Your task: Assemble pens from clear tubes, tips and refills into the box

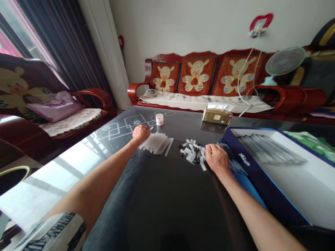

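My left hand [141,132] is closed at the left end of a row of thin white translucent tubes [157,143]. The pale tip of one tube shows beside its fingers, which seem closed on it; most of that tube is hidden. To the right lies a loose pile of small white and black plastic pieces [192,150]. My right hand [217,157] rests at the right edge of this pile with its fingers curled down. What it grips, if anything, is hidden. Partly behind it is a bunch of thin, dark-looking clear sticks [235,164], too blurred to name.
A large dark blue box [264,188] with a white inside holds several thin clear sticks [272,150]. A small white tub [159,119] and a gold tissue box [217,115] stand toward the back of the dark glossy table [167,202]. Green plastic packaging [311,144] lies behind the box.
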A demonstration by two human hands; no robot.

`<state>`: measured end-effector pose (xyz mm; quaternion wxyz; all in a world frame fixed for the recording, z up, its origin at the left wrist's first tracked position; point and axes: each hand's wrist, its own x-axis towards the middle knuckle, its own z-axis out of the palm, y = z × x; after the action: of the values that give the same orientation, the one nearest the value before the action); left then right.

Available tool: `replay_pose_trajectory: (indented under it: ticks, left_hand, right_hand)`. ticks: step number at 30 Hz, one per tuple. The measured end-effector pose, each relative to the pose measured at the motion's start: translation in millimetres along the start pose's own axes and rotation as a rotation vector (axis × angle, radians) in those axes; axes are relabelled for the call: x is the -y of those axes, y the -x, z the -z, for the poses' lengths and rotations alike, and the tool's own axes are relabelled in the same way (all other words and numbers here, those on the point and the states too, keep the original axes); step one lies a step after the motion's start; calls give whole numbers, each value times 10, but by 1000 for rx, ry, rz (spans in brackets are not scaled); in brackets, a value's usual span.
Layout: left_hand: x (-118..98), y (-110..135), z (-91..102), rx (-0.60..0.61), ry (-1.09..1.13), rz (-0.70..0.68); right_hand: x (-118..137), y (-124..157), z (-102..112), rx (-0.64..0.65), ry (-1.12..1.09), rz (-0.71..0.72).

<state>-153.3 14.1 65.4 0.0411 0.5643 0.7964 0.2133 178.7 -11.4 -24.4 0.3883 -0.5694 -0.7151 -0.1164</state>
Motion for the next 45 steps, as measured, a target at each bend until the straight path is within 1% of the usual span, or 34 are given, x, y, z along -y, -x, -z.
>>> replay_pose_trajectory:
  ticks: [3, 7, 9, 11, 13, 14, 16, 18, 20, 21, 22, 23, 24, 26, 28, 29, 31, 35, 37, 39, 42, 44, 45]
  left_hand:
    - [120, -2, -40, 20, -16, 41]
    - [193, -57, -141, 63, -33, 91]
    - [225, -87, -155, 76, -34, 100]
    - [232, -91, -144, 56, -39, 78]
    - [174, -49, -137, 10, -48, 22]
    - [111, -6, -149, -16, -48, -18]
    - [-87, 122, -229, -46, -31, -115]
    - [-358, 293, -385, -53, 6, -243]
    - [-648, 465, -590, -27, 48, -349]
    - [-781, 537, -693, -27, 99, -468]
    - [-898, 592, -789, -3, 138, -573]
    - [-994, 627, -872, 19, 165, -626]
    - [-1069, 641, -939, 55, 173, -648]
    - [-1151, 622, -1028, 147, 147, -653]
    - [-1160, 574, -1072, 225, 103, -673]
    - [-1145, 553, -1086, 244, 90, -695]
    - [-1092, 537, -1115, 238, 97, -729]
    - [-973, 593, -1203, 147, 192, -764]
    - [-930, 621, -1254, 77, 227, -760]
    - [-900, 625, -1296, 8, 267, -758]
    - [-872, 600, -1325, -88, 396, -756]
    - [-863, 589, -1316, -151, 472, -734]
    - [-861, 590, -1304, -182, 492, -720]
  right_hand:
    - [0, -4, -1, 13, 15, 5]
    - [3, -7, 9, 32, 33, 4]
    - [7, -7, 11, 42, 31, 4]
    - [9, -7, 7, 48, 27, 4]
    - [8, -8, -2, 47, 28, 3]
    - [6, -10, -8, 48, 31, 4]
    - [4, -12, -16, 60, 39, 2]
    - [4, -13, -20, 77, 42, -7]
    - [6, -10, -21, 84, 34, -21]
    - [6, -8, -22, 84, 23, -27]
    - [6, -7, -24, 81, 5, -28]
    - [5, -5, -28, 75, -22, -23]
    - [2, -4, -34, 68, -56, -13]
    - [-4, -5, -48, 60, -127, 13]
    - [-8, -10, -60, 78, -177, 39]
    - [-6, -13, -62, 100, -189, 53]
    - [6, -14, -59, 155, -197, 92]
    - [56, 20, -35, 219, -195, 152]
    - [81, 36, -12, 218, -208, 145]
    - [99, 5, 45, 189, -217, 125]
    - [90, -211, 238, 109, -171, 116]
    - [25, -463, 428, 59, -91, 100]
    - [-36, -600, 527, 45, -32, 63]
